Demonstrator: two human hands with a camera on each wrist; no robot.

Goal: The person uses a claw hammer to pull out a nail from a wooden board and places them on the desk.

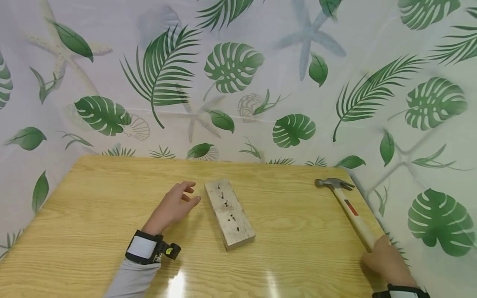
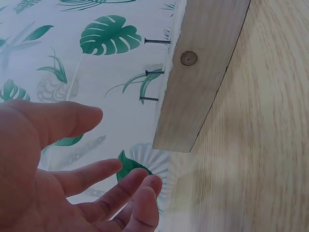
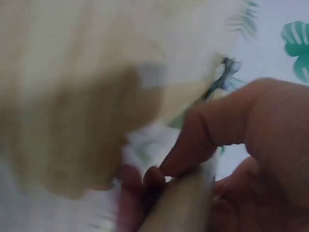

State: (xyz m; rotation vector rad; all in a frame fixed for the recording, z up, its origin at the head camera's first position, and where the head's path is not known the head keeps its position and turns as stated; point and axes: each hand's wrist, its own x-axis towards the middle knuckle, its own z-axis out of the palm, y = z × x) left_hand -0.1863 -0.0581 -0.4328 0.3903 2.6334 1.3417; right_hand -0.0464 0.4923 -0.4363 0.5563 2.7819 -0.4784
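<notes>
A pale wooden block (image 1: 228, 215) lies slantwise near the middle of the table. Several nails (image 2: 155, 73) stick up from its top face, as the left wrist view shows from the side. Left of the block, my left hand (image 1: 173, 209) hovers with relaxed, slightly bent fingers, touching neither block nor nails. At the table's right edge my right hand (image 1: 385, 258) grips the wooden handle of a claw hammer (image 1: 352, 213). The hammer's steel head points away toward the far right corner. In the right wrist view the fingers curl around the handle, and the picture is blurred.
A light wood-grain table (image 1: 112, 194) carries the block and hammer. Behind it and along its right side hangs a white cloth (image 1: 246, 25) printed with green leaves and starfish. Each wrist wears a strap, and a small camera (image 1: 172, 251) is fixed to the left one.
</notes>
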